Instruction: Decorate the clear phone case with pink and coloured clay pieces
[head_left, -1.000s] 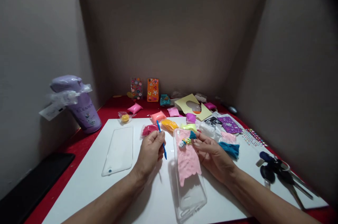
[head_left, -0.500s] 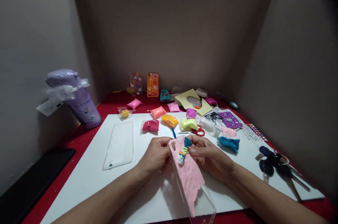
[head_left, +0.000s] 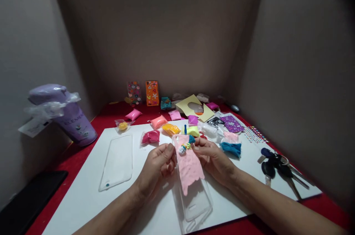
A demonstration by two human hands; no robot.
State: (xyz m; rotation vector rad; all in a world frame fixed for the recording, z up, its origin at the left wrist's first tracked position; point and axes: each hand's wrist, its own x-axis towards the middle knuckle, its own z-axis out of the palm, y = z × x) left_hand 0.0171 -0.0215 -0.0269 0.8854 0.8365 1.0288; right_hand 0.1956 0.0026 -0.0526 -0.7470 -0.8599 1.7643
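A clear phone case [head_left: 195, 203] is held up between both hands, its upper part coated with pink clay [head_left: 190, 168]. Small white, yellow and blue clay pieces [head_left: 184, 147] sit near its top. My left hand [head_left: 159, 163] pinches the case's upper left edge, thumb on top. At the upper right edge, beside the dark blue clay [head_left: 191, 139], my right hand [head_left: 210, 155] grips with curled fingers. A thin blue stick [head_left: 185, 129] shows just above the case. A second clear case [head_left: 116, 163] lies flat on the white board [head_left: 83, 190] at the left.
Several clay packets, including a red one [head_left: 151, 137] and a blue one [head_left: 231, 149], lie behind the hands. Keys [head_left: 277, 166] are at the right. A purple wrapped tumbler [head_left: 74, 124] stands left; two decorated cases [head_left: 152, 93] lean at the back wall.
The case has tilted so its coated face shows more fully, and its lower end has moved left and up. My left thumb now lies higher on the edge. The whole view has shifted slightly.
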